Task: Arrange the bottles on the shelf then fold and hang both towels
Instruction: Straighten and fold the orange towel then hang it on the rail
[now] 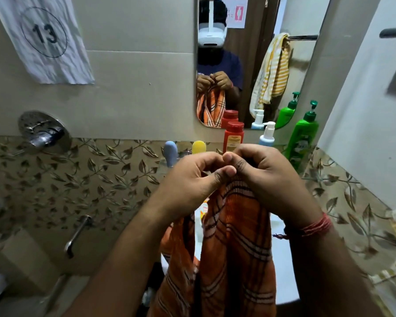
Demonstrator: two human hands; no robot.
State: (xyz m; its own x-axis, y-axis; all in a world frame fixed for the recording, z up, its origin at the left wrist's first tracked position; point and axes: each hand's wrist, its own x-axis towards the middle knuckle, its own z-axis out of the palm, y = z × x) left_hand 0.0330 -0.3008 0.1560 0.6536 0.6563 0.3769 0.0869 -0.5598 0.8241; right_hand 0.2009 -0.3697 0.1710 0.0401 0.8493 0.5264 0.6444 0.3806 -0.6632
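An orange checked towel (233, 248) hangs down in front of me over the white basin. My left hand (192, 179) and my right hand (268, 177) meet at its top edge, each pinching the cloth with thumb and curled fingers. Behind my hands, on the shelf under the mirror, stand a red bottle (233, 137), a white and blue pump bottle (267, 135) and a green pump bottle (303, 138). A yellow-striped towel (272, 72) shows in the mirror, draped over a rail.
A mirror (249, 53) hangs on the tiled wall ahead. A blue holder (170, 152) and a yellow one (199, 147) sit left of the bottles. A chrome mixer knob (42, 133) and a spout (77, 234) stick out at left. The white basin (281, 255) lies below the towel.
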